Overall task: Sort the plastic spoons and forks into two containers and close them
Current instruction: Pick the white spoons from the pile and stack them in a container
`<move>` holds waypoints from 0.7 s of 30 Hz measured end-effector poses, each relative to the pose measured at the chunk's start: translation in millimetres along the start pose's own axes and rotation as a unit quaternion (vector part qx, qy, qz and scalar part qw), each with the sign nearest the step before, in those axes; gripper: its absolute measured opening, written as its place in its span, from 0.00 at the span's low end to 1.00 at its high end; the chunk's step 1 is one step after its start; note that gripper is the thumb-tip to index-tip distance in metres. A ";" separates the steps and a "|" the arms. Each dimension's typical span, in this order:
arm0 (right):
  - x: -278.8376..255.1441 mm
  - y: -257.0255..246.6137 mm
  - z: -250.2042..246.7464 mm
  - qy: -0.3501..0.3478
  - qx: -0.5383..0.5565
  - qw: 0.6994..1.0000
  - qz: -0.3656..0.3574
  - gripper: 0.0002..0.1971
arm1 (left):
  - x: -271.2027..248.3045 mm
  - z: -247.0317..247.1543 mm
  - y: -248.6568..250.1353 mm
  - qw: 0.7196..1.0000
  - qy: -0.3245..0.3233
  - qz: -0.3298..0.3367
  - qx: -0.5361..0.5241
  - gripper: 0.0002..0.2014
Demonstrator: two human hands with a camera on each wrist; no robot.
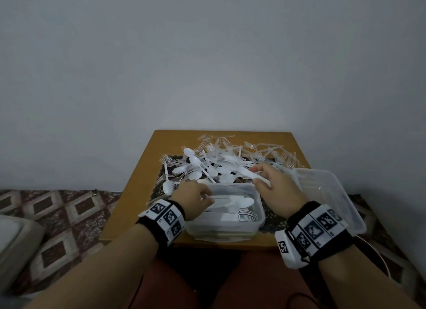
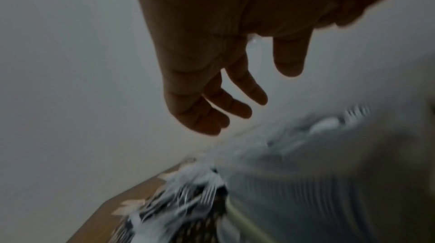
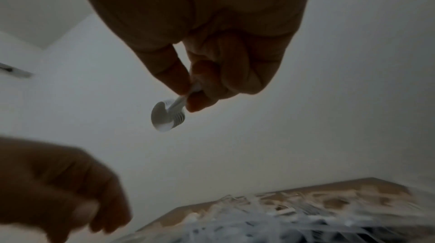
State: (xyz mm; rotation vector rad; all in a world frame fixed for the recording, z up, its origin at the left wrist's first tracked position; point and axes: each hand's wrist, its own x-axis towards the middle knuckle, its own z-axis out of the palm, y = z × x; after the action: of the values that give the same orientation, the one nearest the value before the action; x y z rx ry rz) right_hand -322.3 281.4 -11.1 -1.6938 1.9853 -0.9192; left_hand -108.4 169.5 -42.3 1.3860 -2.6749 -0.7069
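The right hand (image 3: 212,57) pinches the handles of a small nested stack of white spoons (image 3: 168,114) between thumb and fingers, the bowls hanging clear below the fingertips; from the head camera it sits over the far right corner of the near container (image 1: 258,219). The left hand (image 2: 212,72) hangs relaxed with fingers spread and nothing in it, just above that container's left rim.

Much is hard to read. The left wrist view is smeared by motion, so the container and the cutlery beneath the palm are only pale streaks. The right wrist view blurs the pile along its lower edge, and the left hand there is a dark shape at the lower left. From the head camera the left fingertips are hidden behind the hand's own back, and the far wall of the container is partly covered by both hands.

The near container is clear plastic, lidless, and holds white spoons laid lengthwise with bowls to the right. A second clear container (image 1: 341,193) sits to its right, tilted and overhanging the table edge; whether it holds anything I cannot tell.

Both stand on a small tan wooden table (image 1: 143,170) against a plain grey-white wall (image 1: 207,55), with a dark lace mat (image 1: 159,189) under the work. Farther back lies the loose pile of spoons and clear forks (image 1: 226,159), tangled together. A patterned fabric (image 1: 64,216) covers the surface to the left.
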 end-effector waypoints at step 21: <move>56.8 21.7 27.8 -0.232 -0.286 0.929 -0.029 0.15 | 29.9 -14.2 -3.8 0.997 0.016 0.032 0.063 0.10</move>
State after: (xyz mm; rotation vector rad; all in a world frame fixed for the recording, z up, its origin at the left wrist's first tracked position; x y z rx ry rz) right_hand -331.7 221.1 -38.4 -2.0290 1.9718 0.0933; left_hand -119.8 138.9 -36.1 1.3172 -2.7674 -0.5147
